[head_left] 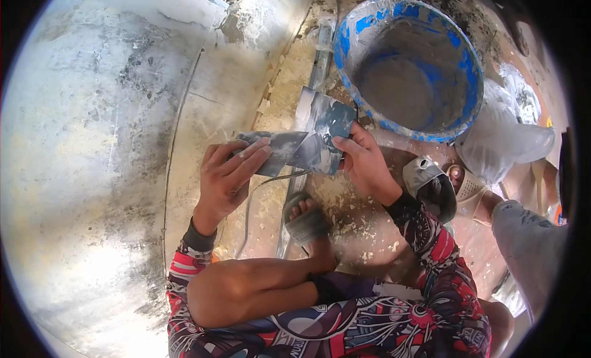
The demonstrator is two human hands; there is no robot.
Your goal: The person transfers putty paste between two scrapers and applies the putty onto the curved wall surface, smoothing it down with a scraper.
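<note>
At the centre of the frame the left hand (229,173) keeps a closed grip on one flat scraper blade (274,150), its long axis running left to right. The right hand (364,164) pinches a second blade (324,133), tilted up toward the blue bucket (468,75) at upper right. A white plastic bag (505,133) lies right of the bucket. The plastered wall (92,142) fills the left side; the floor (357,216) below is littered.

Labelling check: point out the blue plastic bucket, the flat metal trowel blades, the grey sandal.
blue plastic bucket (471,68), head view, right rim.
flat metal trowel blades (320,133), head view, upper blade face.
grey sandal (306,225), head view, strap.
</note>
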